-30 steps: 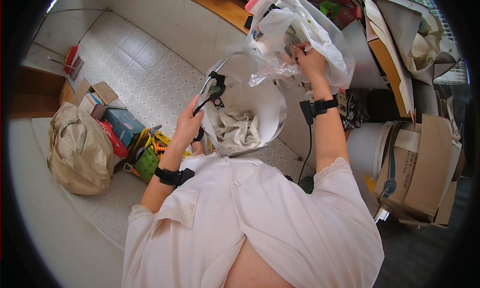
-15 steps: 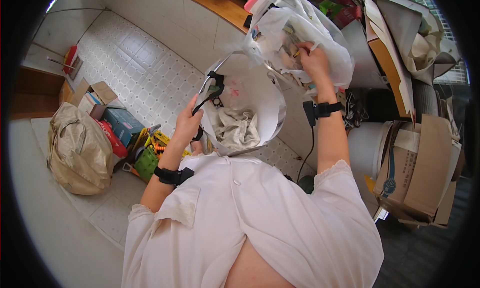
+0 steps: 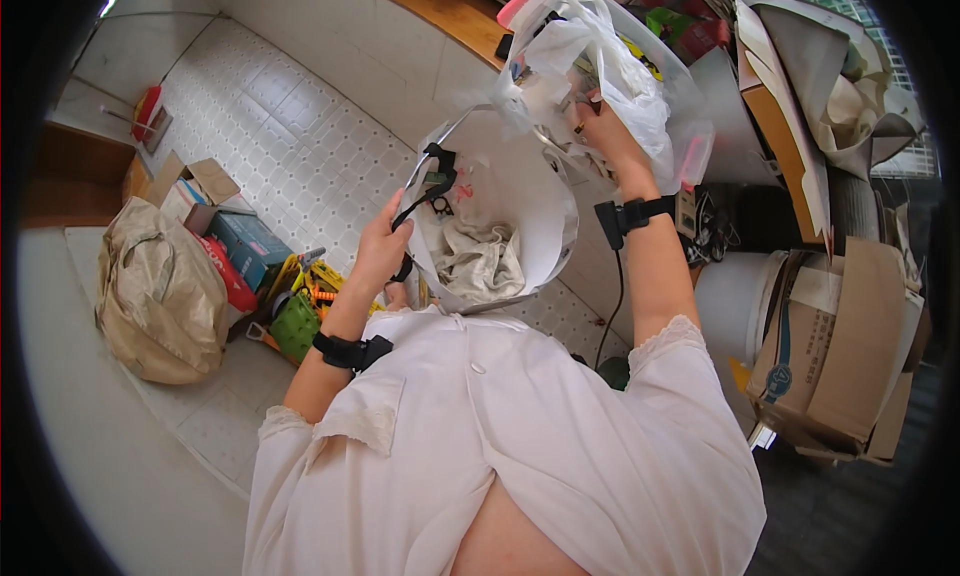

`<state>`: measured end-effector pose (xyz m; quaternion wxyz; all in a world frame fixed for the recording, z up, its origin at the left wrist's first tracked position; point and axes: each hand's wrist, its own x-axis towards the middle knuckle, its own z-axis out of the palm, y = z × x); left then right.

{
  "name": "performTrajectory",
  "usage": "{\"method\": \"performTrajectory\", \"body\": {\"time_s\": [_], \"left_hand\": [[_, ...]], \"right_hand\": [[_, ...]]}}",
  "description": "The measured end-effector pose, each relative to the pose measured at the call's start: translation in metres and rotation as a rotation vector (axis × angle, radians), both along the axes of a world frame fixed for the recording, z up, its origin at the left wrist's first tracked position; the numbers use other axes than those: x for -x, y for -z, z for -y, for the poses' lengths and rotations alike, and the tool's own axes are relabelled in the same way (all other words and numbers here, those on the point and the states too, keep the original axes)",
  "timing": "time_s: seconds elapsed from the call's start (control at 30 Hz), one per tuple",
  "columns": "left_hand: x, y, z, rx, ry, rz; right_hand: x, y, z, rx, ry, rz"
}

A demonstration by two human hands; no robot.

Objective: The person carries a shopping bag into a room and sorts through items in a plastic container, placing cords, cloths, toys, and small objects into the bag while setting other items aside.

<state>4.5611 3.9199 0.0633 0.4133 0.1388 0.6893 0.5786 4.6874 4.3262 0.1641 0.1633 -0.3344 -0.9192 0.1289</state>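
Observation:
In the head view, my left hand [image 3: 384, 244] is closed on the rim and black strap handle [image 3: 433, 188] of a white bag [image 3: 540, 226]. The bag gapes wide, and inside lies a crumpled off-white cloth [image 3: 485, 261] with a small dark item near it. My right hand [image 3: 610, 139] reaches into a clear plastic bin [image 3: 690, 96] lined or topped with a thin white plastic bag [image 3: 625, 71]. Its fingers are curled inward among small mixed items; what they grip is too small to make out. Both wrists carry black straps.
At left stand a tan sack [image 3: 160, 291], a blue box [image 3: 248, 251] and a green item [image 3: 293, 328] among yellow tools. Cardboard boxes [image 3: 840, 346] and a white bucket [image 3: 735, 291] crowd the right. A wooden ledge [image 3: 440, 11] runs behind. A black cable hangs from my right wrist.
My right hand has moved slightly left and down within the bin. The thin white plastic has shifted right and bunched up, uncovering more of the bin's edge. My left hand keeps its hold.

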Motion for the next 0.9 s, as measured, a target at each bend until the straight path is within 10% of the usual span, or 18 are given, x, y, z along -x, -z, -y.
{"method": "performTrajectory", "body": {"time_s": [0.9], "left_hand": [[0.001, 0.01, 0.002, -0.039, 0.018, -0.048]], "right_hand": [[-0.033, -0.071, -0.003, -0.012, 0.121, -0.103]]}}
